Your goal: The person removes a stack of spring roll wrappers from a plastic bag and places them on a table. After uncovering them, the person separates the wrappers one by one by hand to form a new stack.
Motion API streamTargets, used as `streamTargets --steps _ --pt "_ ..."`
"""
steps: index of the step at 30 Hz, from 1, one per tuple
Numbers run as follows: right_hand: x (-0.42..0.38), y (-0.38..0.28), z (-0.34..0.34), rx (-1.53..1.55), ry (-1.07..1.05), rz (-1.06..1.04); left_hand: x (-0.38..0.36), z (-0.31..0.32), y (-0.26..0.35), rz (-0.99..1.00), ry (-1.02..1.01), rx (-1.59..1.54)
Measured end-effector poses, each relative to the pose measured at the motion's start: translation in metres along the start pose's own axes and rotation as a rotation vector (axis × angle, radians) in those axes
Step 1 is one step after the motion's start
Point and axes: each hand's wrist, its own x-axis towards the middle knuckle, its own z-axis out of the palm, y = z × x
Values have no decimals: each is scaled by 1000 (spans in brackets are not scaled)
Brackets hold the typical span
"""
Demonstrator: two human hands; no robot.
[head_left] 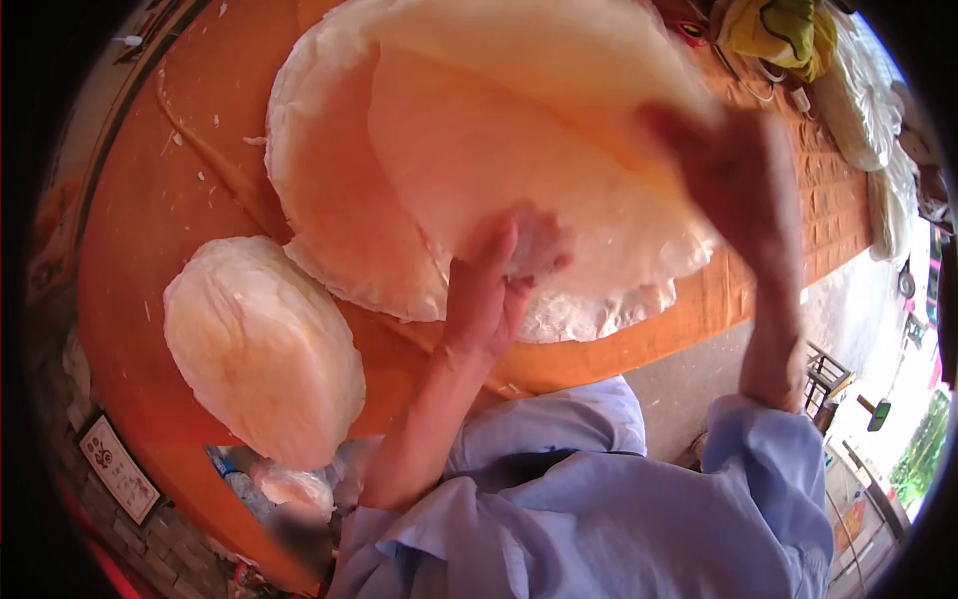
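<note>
A large, pale, rounded sheet of soft material [479,130] lies on the orange-covered table. Over its near edge, my left hand [504,265] has its fingers curled round a whitish, translucent clump [539,245]. My right hand [733,165] is over the sheet's right side, blurred by motion, and whether it holds anything cannot be made out. Crinkled clear plastic [599,311] shows under the sheet's near edge. A smaller oval pad of similar pale material [264,349] lies to the left.
The orange table cover [130,250] has small white scraps on it. Yellow cloth [778,35], cables and plastic-wrapped bundles [858,110] lie at the upper right. Near the table's lower left is a bag with a pale clump [294,489]. A framed picture [118,469] stands at far left.
</note>
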Motion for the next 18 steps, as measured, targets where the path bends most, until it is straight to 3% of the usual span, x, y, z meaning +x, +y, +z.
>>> streamTargets --steps 2,4,6,10,13,16,18 --pt "26 17 -29 169 96 48 -10 -18 -5 8 52 12" --pt "57 59 -60 167 -24 120 -12 -39 -12 35 78 40" --pt "68 33 -86 -34 214 -62 -18 -41 -6 0 94 62" --pt "93 9 -116 -455 523 71 -25 -61 -4 4 139 113" --pt "118 29 -155 -452 391 -152 -31 -54 -1 -4 297 181" --pt "124 27 -170 -579 507 -82 -38 -55 0 -13 358 147" --pt "97 1 -157 -585 452 -144 -40 -71 -4 -29 354 181"
